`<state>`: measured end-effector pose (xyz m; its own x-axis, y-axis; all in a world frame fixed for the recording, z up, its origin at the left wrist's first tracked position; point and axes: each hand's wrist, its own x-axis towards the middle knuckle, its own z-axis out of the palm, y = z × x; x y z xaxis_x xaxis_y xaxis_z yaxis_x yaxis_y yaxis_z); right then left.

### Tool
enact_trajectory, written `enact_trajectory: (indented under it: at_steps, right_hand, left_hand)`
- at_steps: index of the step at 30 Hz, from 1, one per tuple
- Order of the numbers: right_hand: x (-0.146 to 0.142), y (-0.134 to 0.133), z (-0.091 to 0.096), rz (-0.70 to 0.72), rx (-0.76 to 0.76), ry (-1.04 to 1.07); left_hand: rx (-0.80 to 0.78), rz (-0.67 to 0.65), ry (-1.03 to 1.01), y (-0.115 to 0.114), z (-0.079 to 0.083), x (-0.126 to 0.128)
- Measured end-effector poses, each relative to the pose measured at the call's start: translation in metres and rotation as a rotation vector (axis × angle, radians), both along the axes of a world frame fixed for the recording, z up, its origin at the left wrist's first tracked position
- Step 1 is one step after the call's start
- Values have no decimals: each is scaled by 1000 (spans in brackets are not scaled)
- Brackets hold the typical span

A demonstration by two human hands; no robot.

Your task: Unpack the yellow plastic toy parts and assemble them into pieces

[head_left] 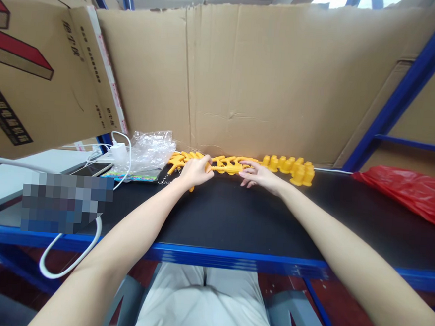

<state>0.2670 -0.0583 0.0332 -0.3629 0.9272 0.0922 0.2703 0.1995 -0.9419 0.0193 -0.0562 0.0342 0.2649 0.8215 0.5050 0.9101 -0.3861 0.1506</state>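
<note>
My left hand [195, 171] is closed around the left end of a long yellow plastic piece [226, 169], just above the black tabletop. At the other end of this piece is my right hand [258, 177], its thumb and index finger against the yellow plastic and the other fingers loosely curled. Behind my left hand lies a heap of branching yellow plastic pieces [176, 162]. More yellow parts [227, 159] lie in a row behind the held piece. Several yellow cup-like pieces [298, 172] stand in rows right of my right hand.
Clear plastic wrap [151, 148], a white charger [119, 152] with cables and a phone [91, 170] lie on the left. A red plastic bag [405, 191] lies at right. Cardboard [283, 78] walls the back; a blue metal edge [233, 258] runs along the front.
</note>
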Motion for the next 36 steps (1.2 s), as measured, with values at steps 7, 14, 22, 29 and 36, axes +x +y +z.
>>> enact_trajectory:
  at_steps: [7,14,22,29,36]
  right_hand:
    - [-3,7,-3,-62,160,3]
    - [-6,-1,3,-85,126,22]
    - [-7,-2,3,-77,101,2]
    - [-5,4,-1,-9,181,35]
    - [-5,0,1,-36,183,-54]
  left_hand:
    - [12,13,-9,-1,0,0]
    - [56,3,13,-2,0,2]
    - [43,12,14,-2,1,1]
    - [40,6,7,-4,2,2]
    - [41,4,11,-5,2,3]
